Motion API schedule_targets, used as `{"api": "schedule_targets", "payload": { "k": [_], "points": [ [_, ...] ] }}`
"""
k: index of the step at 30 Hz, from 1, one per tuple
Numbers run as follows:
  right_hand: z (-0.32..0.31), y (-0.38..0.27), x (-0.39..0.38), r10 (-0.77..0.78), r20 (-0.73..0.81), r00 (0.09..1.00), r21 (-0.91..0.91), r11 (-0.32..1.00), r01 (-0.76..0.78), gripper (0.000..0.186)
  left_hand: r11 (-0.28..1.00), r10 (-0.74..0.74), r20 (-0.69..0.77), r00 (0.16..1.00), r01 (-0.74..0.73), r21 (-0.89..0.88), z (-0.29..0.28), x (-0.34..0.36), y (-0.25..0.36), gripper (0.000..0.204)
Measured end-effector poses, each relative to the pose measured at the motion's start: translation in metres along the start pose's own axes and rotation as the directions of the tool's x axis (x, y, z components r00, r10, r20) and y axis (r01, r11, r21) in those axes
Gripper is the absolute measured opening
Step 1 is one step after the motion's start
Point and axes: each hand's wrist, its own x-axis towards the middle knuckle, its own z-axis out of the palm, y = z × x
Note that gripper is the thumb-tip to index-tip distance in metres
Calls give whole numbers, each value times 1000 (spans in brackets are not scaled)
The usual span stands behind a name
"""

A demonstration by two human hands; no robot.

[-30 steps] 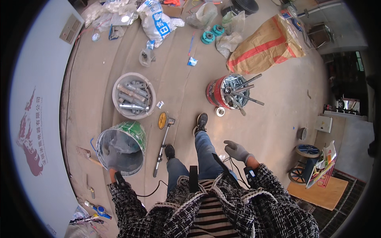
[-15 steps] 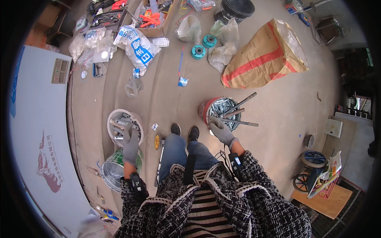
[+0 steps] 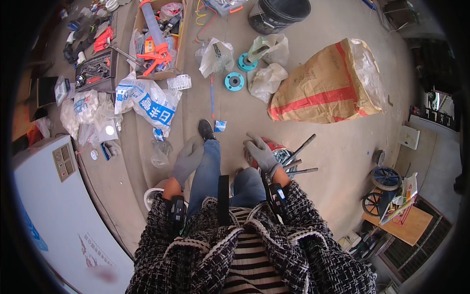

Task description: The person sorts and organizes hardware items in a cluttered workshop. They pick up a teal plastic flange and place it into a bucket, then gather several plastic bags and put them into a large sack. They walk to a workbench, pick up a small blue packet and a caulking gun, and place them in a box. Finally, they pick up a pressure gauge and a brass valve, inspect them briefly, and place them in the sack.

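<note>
The fingers of the left hand are loosely stretched, and I see nothing held in them. The fingers of the right hand are also released, a little bent and pointing forward. Half a second ago, the left fingers were over the pale bucket; now they have gone forward of it, and this bucket is mostly hidden behind the left forearm. The right fingers stay near the red bucket, and a shoe has stepped ahead between the two hands.

The red bucket is just behind and to the right of the right fingers, partly covered by that hand; whether they touch, I cannot tell. Its red wall looks worn, and it is filled with small silvery metal pieces. Long dark rods lean out of it to the right.

Left of the left fingers lies a clear plastic bag. Between both hands, further forward, is a small blue-and-white packet. Beyond the right fingers stand two turquoise flanges and, to their right, a big brown sack with red stripes.
</note>
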Motion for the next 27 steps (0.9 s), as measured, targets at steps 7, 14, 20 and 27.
{"api": "schedule_targets", "payload": {
  "k": [7, 14, 20, 27],
  "points": [
    [-20, -62, 99, 100, -109, 989, -113, 987, -113, 55, 994, 0, 165, 986, -18, 104, 6, 108, 44, 49],
    [-73, -81, 235, 65, -122, 990, -272, 958, -96, 56, 988, -110, 265, 958, 76, 136, 67, 210, 22, 52],
    [-128, -43, 381, 19, -93, 995, -562, 824, -68, 67, 972, -136, 114, 984, 110, 208, 146, 317, -22, 47],
    [-193, -8, 516, -100, -70, 993, -766, 643, 10, 63, 900, -106, -11, 994, 101, 425, 204, 411, -57, 58]
  ]
}}
